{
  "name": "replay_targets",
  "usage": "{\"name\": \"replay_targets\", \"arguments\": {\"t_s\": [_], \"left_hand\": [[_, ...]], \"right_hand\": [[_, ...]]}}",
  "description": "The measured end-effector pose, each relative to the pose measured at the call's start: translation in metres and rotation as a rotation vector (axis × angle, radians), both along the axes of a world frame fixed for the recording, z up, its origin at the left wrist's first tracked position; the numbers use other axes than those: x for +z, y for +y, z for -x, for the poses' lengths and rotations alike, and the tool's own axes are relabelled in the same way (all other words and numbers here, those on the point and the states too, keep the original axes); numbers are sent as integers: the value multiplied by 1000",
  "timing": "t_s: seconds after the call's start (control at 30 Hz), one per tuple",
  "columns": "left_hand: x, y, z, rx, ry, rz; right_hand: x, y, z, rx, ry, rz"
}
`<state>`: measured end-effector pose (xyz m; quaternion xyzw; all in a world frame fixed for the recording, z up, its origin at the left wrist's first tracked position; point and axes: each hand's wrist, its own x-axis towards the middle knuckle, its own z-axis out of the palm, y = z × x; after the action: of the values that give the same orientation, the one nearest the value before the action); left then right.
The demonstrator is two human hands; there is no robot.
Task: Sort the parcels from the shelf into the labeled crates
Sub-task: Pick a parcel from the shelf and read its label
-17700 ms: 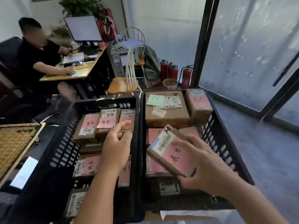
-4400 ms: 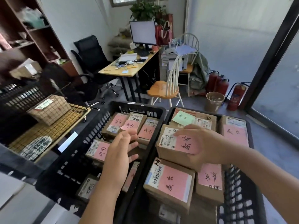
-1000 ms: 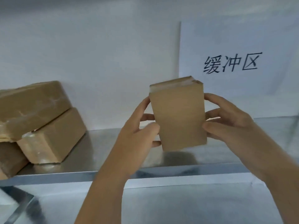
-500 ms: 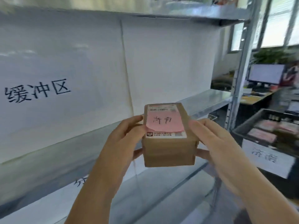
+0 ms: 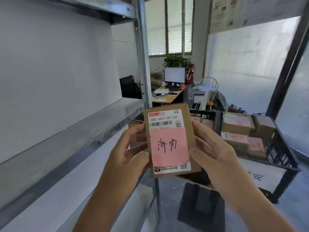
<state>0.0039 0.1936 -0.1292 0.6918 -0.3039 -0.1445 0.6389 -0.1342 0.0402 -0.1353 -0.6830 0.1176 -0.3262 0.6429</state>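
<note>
Holding the parcel [image 5: 170,141] upright at chest height, right of the shelf [image 5: 70,131], my left hand [image 5: 128,158] and right hand [image 5: 215,158] each grip a long edge. It looks light, stiff cardboard; the edges suit best.

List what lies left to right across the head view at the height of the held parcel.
Metal shelf → left hand → parcel with its pink note → right hand → black crate holding more parcels.
</note>
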Motion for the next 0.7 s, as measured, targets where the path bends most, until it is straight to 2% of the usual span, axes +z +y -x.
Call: {"name": "replay_targets", "arguments": {"t_s": [0.13,0.27,0.47,0.57,0.7], "left_hand": [[-10,-63,-37,-143,21,13],[-28,-122,-61,-277,0,-51],[-60,-228,-54,-534,-9,-158],[-75,-290,-31,-671,84,-225],[-93,-364,-15,-715,319,-250]], "right_hand": [[-6,-42,-15,-108,30,57],[-22,-81,-28,-204,72,50],[-60,-144,-19,-545,367,117],[-79,-200,3,-704,588,211],[-92,-279,16,-728,776,286]]}}
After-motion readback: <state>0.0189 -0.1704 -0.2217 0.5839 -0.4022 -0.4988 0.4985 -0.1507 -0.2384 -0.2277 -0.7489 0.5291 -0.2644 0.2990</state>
